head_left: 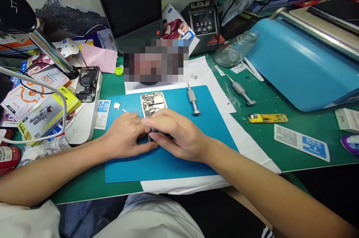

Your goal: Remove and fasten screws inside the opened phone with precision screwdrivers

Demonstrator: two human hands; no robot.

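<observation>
An opened smartphone with its inner parts bare lies on a blue mat. My left hand rests at the phone's left side, its fingers curled against the edge and its thumb by the lower end. Over the lower half of the phone, my right hand is closed, with thumb and forefinger nearly together; anything between them is hidden. A small silver metal plate lies on the mat left of the phone. To the right stands a grey precision screwdriver, tip pointing away.
A second screwdriver, a yellow lighter and a sachet lie to the right. Another opened phone, a battery box and a lamp post crowd the left. A smart display and glass jar stand behind.
</observation>
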